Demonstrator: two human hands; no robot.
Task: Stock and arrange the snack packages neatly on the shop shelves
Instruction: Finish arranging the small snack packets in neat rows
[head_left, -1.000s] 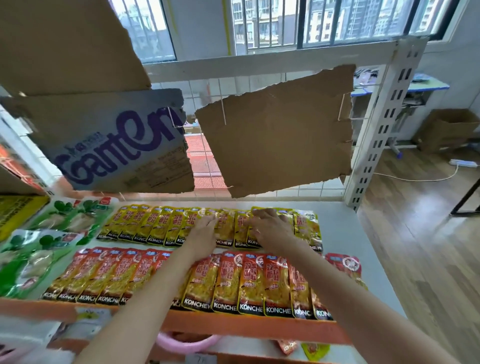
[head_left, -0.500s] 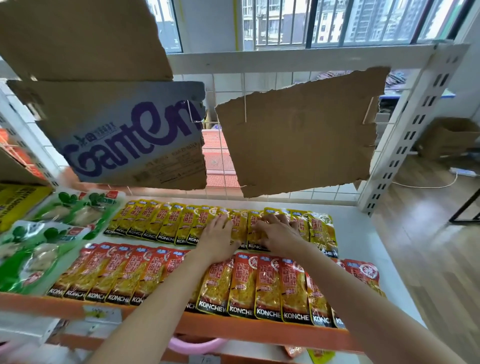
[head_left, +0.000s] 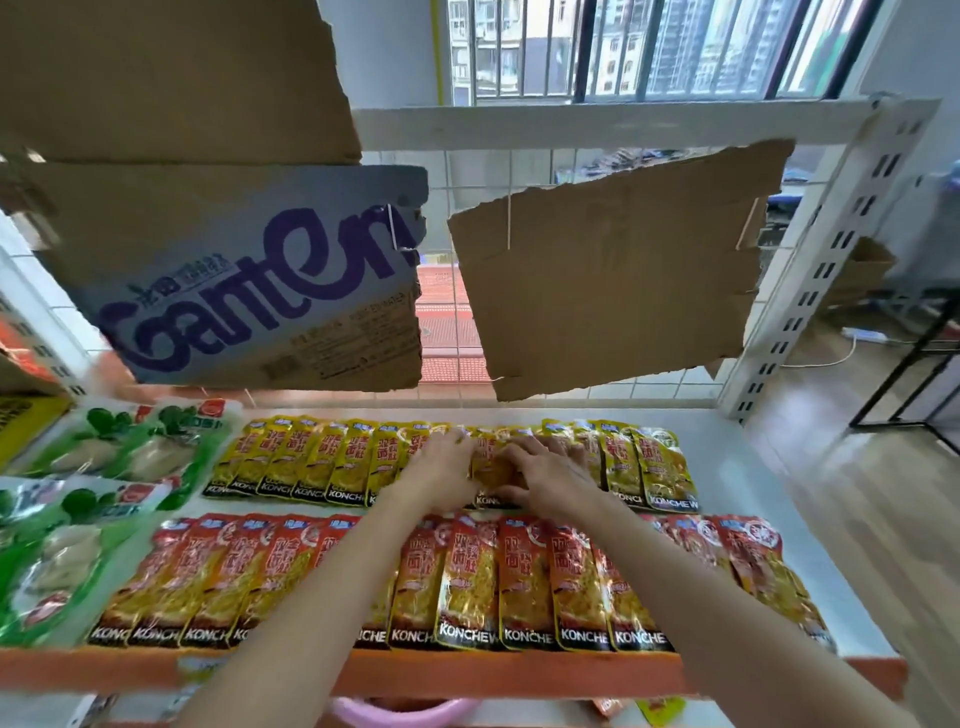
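Both hands (head_left: 441, 475) (head_left: 545, 480) closer together than before, fingers flat on yellow packets (head_left: 488, 467).

White shelf (head_left: 737, 483) with orange front lip carries two overlapping rows of flat packs: yellow packs (head_left: 311, 462) along back, red packs (head_left: 519, 582) along front edge. Green packs (head_left: 104, 452) lie at left, blurred, perhaps two deep. Right end bare.

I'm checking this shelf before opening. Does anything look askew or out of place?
Mostly tidy. At the right end of the front row, the red snack packets lie fanned and tilted, not squared like the rest. Torn brown cardboard sheets hang raggedly on the white wire back panel. Both hands rest on the yellow packets.
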